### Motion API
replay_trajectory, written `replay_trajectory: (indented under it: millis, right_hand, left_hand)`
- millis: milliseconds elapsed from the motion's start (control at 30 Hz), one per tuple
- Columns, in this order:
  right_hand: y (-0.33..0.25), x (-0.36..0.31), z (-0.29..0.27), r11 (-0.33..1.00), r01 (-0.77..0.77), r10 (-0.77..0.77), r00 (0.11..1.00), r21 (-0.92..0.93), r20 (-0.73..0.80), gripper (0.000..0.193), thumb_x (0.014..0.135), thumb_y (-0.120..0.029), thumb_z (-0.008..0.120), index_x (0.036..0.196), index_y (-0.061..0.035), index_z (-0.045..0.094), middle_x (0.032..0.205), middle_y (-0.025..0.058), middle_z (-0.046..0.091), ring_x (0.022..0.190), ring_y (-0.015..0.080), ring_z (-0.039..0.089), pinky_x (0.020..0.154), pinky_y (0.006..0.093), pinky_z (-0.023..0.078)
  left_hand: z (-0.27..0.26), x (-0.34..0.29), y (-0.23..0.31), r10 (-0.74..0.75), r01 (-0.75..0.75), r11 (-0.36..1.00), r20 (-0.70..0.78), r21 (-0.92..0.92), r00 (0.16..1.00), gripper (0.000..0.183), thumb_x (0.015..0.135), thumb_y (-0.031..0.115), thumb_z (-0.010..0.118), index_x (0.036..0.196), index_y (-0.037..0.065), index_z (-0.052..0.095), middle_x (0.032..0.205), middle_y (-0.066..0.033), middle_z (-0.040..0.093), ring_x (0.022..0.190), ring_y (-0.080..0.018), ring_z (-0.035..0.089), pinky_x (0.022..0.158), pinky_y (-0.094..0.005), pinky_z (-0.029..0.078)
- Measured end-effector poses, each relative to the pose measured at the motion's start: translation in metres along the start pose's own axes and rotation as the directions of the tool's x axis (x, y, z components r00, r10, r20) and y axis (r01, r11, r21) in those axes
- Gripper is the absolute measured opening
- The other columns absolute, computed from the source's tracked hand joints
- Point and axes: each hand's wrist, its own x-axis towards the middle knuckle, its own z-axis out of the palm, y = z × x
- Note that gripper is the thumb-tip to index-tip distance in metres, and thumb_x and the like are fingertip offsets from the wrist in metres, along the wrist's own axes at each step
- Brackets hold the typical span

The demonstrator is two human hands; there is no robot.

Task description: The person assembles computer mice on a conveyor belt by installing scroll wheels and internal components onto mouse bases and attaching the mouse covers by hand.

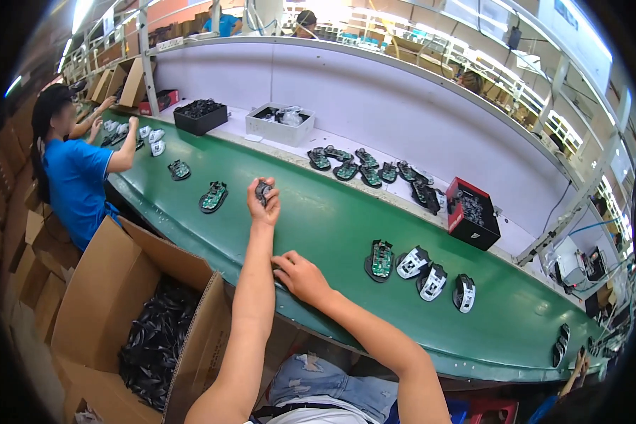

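My left hand (264, 203) is raised over the green work surface (311, 233), its fingers wrapped around a small black plastic part (263, 192). My right hand (302, 277) rests near the front edge, beside my left forearm. Its fingers are loosely bent and somewhat apart, and nothing shows in them. To the left of my left hand lies a mouse base with a green circuit board (213, 198), with another board-bearing base (179, 169) farther off. Right of my hands is a third base with a board (380, 261), next to several white-and-black mouse bodies (432, 283).
An open cardboard box (99, 304) of black plastic pieces stands at my lower left. Along the back are a black bin (200, 124), a white bin (279, 131), several board assemblies (346, 170) and a red-black box (477, 230). A person in blue (78, 173) works at the left.
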Motion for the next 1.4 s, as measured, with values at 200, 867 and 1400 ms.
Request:
replay_trajectory:
  millis: [200,867,1400]
  right_hand:
    - [0.006,-0.020,-0.023,0.989,0.127,-0.122,0.990,-0.073,0.075,0.028,0.089,-0.017,0.066,0.115,-0.0087,0.059,0.107,0.0110,0.061,0.095,0.0327,0.064,0.081,0.0432,0.054]
    - [0.043,-0.126,-0.142,0.834,-0.478,0.520,0.847,0.276,-0.106,0.021,0.083,0.004,0.069,0.103,-0.0017,0.066,0.102,0.0059,0.071,0.082,0.0135,0.067,0.074,0.0274,0.055]
    - [0.076,-0.138,-0.166,0.804,-0.422,0.575,0.729,0.419,-0.371,0.022,0.083,-0.002,0.075,0.104,0.0010,0.067,0.110,0.0111,0.070,0.090,0.0114,0.065,0.076,0.0255,0.054]
  left_hand:
    - [0.007,0.008,-0.033,-0.033,0.048,0.990,-0.116,0.135,0.993,0.019,0.095,0.026,0.062,0.101,0.007,0.061,0.095,-0.0093,0.057,0.058,-0.0116,0.051,0.032,-0.0183,0.032]
    - [0.029,-0.032,-0.166,-0.457,0.529,0.523,-0.304,0.668,0.836,0.021,0.095,0.026,0.062,0.094,0.005,0.060,0.085,-0.0063,0.061,0.055,-0.0103,0.054,0.034,-0.0192,0.032]
    - [0.034,-0.036,-0.179,-0.503,0.593,0.455,-0.357,0.665,0.787,0.022,0.093,0.024,0.064,0.094,0.003,0.061,0.085,-0.0077,0.061,0.056,-0.0107,0.054,0.035,-0.0197,0.032]
